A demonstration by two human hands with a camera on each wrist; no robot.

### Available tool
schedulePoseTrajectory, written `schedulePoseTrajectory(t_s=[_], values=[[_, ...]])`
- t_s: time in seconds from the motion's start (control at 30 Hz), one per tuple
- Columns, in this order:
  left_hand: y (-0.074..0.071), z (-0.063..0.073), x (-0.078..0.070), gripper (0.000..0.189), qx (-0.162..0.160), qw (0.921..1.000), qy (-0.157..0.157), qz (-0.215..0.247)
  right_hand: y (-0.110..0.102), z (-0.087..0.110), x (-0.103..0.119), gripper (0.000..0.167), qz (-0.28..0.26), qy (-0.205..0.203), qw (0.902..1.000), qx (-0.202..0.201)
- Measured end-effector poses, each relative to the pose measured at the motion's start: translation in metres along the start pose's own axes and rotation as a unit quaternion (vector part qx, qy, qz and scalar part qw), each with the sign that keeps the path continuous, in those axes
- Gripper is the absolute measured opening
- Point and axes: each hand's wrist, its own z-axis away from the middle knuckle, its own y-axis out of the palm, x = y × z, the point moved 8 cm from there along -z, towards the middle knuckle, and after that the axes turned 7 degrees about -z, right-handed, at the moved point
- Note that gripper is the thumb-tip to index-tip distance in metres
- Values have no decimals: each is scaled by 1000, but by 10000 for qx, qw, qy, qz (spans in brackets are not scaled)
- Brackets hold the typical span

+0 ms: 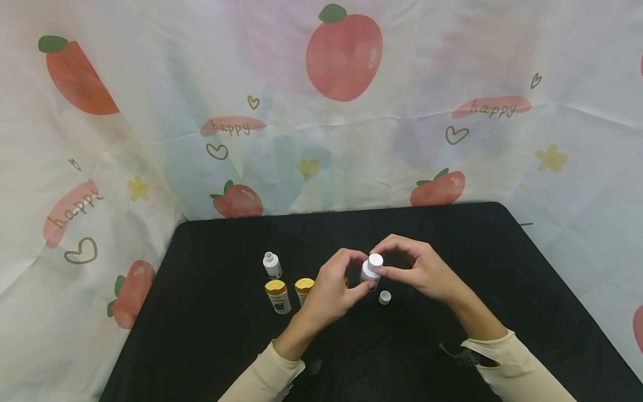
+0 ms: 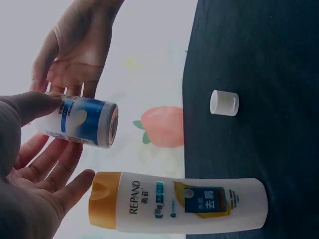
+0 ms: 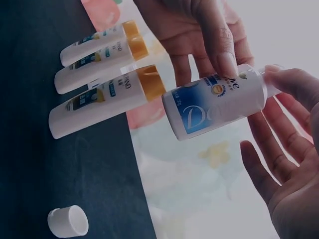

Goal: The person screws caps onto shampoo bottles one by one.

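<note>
My left hand grips a small white bottle around its body, thumb on one side and fingers on the other. A blue label with Dove lettering shows on it in the right wrist view. From the other side, my right hand pinches the white cap at the bottle's top between thumb and fingers. The bottle is held up above the black table, upright with a slight tilt. Just below the hands, a loose white cap lies on the table.
Left of the hands stands a second small white bottle, its neck uncapped. Three white shampoo bottles with gold caps stand in a row, one mostly behind the left hand in the head view. A printed cloth hangs behind the black table.
</note>
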Motion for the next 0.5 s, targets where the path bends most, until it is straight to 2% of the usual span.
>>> schedulePoseTrajectory(t_s=[0.13, 0.33, 0.5], values=[[5, -1, -4, 43, -9, 10000, 36, -30, -3, 4, -1, 45, -33, -54, 10000, 42], [17, -3, -12, 44, 44, 9992, -16, 403, -11, 12, -1, 47, -111, -127, 9997, 159], [28, 1, -11, 46, 28, 9994, -178, 309, -12, 19, -7, 48, -184, -152, 9992, 334]])
